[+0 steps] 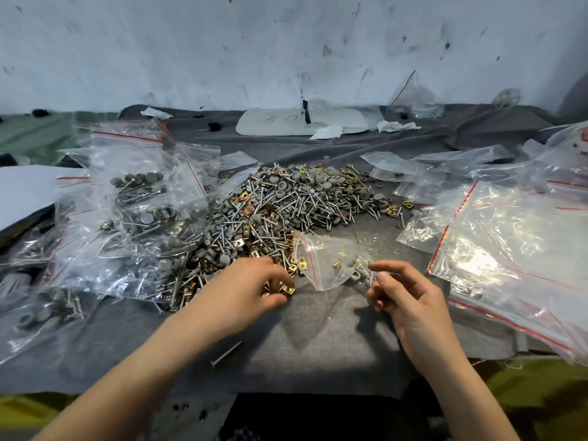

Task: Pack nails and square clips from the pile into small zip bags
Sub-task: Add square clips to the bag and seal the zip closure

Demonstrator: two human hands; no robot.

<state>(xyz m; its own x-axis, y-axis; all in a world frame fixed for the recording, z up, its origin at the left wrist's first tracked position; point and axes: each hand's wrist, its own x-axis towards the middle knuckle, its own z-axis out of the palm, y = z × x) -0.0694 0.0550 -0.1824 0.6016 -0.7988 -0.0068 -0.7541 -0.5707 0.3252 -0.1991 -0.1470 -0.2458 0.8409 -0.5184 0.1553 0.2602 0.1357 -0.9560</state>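
Observation:
A big pile (286,205) of nails, grey caps and brass square clips lies on the grey cloth in the middle. My left hand (254,291) is at the pile's near edge, fingers curled, pinching a brass square clip (288,289). My right hand (404,297) holds the lower corner of a small zip bag (331,259) that stands open toward the pile. A few clips, nails and a cap show inside that bag.
Filled zip bags (136,211) are heaped at the left. Empty zip bags (509,237) with red seal lines spread at the right. One loose nail (226,353) lies on the grey cloth (318,338) near me. A white board (286,122) and paper scraps lie by the wall.

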